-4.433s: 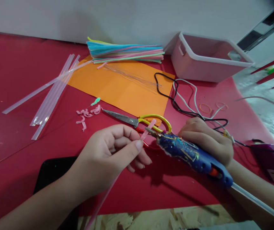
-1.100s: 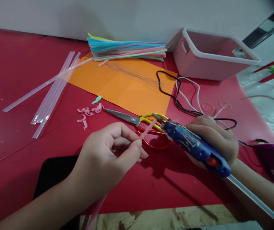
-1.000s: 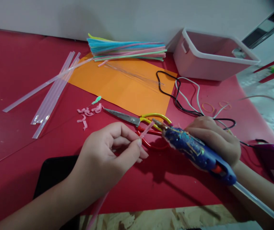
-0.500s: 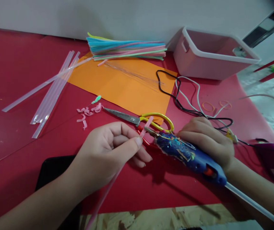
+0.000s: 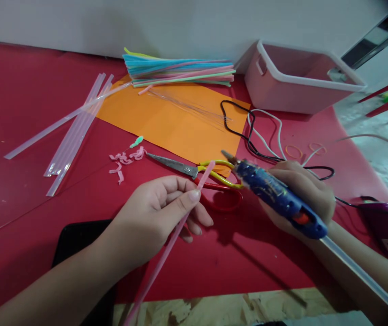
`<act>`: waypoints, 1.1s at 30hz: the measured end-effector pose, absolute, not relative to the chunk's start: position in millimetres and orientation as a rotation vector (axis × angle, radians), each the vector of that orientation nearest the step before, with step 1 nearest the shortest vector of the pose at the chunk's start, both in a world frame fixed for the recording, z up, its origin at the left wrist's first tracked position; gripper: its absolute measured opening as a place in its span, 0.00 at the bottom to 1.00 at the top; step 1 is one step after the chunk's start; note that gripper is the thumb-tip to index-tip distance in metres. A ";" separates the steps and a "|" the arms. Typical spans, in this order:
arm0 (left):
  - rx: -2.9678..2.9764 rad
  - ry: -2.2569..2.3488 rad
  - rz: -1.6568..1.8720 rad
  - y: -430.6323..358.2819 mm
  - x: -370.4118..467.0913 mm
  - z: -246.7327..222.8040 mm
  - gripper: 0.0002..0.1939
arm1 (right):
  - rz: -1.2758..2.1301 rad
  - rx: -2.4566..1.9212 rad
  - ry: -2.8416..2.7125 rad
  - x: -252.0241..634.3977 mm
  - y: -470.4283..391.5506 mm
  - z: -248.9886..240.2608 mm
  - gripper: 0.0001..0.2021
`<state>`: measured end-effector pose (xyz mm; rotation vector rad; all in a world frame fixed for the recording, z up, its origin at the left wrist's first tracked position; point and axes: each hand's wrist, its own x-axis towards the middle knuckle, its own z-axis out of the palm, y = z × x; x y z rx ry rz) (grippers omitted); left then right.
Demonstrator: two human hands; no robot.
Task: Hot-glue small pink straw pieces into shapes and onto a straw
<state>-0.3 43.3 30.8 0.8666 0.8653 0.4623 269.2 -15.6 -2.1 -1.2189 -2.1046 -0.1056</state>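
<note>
My left hand (image 5: pixel 166 213) pinches a long pink strip (image 5: pixel 168 253) near its upper end, which sticks up past the thumb; the rest runs down to the bottom edge. Fingers of my right hand (image 5: pixel 302 190) are wrapped round a blue glue gun (image 5: pixel 275 194) with a clear glue stick out of its back. The gun's nozzle points up and left, apart from the strip. Behind both lie scissors (image 5: pixel 189 170) with one yellow and one red handle. Small curled pink pieces (image 5: pixel 122 158) and a green piece (image 5: pixel 137 141) lie left of the blades.
An orange sheet (image 5: pixel 180 122) lies under thin clear strands. Colourful fuzzy sticks (image 5: pixel 180 70) are bundled at the back, beside a pink bin (image 5: pixel 282 90). Clear glue sticks (image 5: pixel 74 131) lie left, a black object (image 5: pixel 81 235) near my left forearm, cables (image 5: pixel 278 122) and a purple device (image 5: pixel 384 226) right.
My right hand has moved the glue gun up and to the right, so its nozzle is off the pink strip. My left hand has barely moved and still pinches the strip.
</note>
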 end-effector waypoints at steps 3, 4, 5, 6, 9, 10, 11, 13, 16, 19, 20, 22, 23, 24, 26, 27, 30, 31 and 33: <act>0.858 0.817 0.427 43.0 -2.9 25.0 0.13 | -0.101 -1.203 -2.050 270.0 -16.5 -3.4 0.14; 0.841 0.792 0.418 42.6 -3.6 23.5 0.15 | -0.061 -1.157 -2.073 269.1 -16.7 -3.1 0.13; 0.811 0.768 0.409 42.3 -4.1 22.4 0.17 | -0.018 -1.113 -2.096 267.7 -16.8 -2.5 0.12; 0.773 0.743 0.399 42.0 -4.6 21.6 0.18 | 0.021 -1.069 -2.115 266.1 -16.7 -1.7 0.10; 0.638 0.694 0.357 41.8 -5.4 21.7 0.17 | 0.074 -0.980 -2.175 262.4 -15.7 0.9 0.08; 0.605 0.680 0.337 42.0 -5.7 22.2 0.17 | 0.064 -0.961 -2.196 262.2 -15.3 1.5 0.08; 0.579 0.664 0.315 42.2 -6.2 23.0 0.16 | 0.052 -0.943 -2.221 262.4 -14.9 2.0 0.08; 0.542 0.624 0.268 42.6 -7.6 24.4 0.16 | 0.032 -0.928 -2.262 263.7 -14.3 2.5 0.08; 0.536 0.561 0.202 42.5 -10.2 25.7 0.15 | 0.016 -0.912 -2.297 265.8 -14.1 2.8 0.08; 0.564 0.527 0.164 41.9 -12.0 25.3 0.12 | -0.001 -0.888 -2.288 265.9 -14.5 2.8 0.08; 0.570 0.519 0.156 41.9 -12.4 25.0 0.12 | -0.006 -0.887 -2.278 265.6 -14.8 2.9 0.08; 0.576 0.507 0.149 42.0 -13.2 24.4 0.12 | -0.009 -0.902 -2.255 264.6 -15.6 3.0 0.08; 0.575 0.497 0.147 42.2 -13.7 24.1 0.12 | -0.009 -0.917 -2.242 264.1 -16.0 3.0 0.08; 0.573 0.485 0.148 42.4 -14.1 23.8 0.12 | -0.005 -0.932 -2.228 263.5 -16.4 3.0 0.08; 0.568 0.467 0.146 42.8 -14.9 23.4 0.12 | 0.009 -0.962 -2.197 262.8 -16.7 3.0 0.08; 0.560 0.466 0.144 43.0 -15.1 23.3 0.12 | 0.020 -0.975 -2.180 262.7 -16.6 2.9 0.08; 0.520 0.452 0.137 43.5 -14.9 23.7 0.12 | 0.030 -0.979 -2.141 263.6 -14.9 2.6 0.06; 0.509 0.445 0.133 43.6 -14.6 24.0 0.11 | 0.019 -0.979 -2.130 264.2 -14.1 2.6 0.07; 0.488 0.438 0.131 43.7 -14.3 24.4 0.11 | -0.006 -0.954 -2.118 265.1 -13.0 2.9 0.10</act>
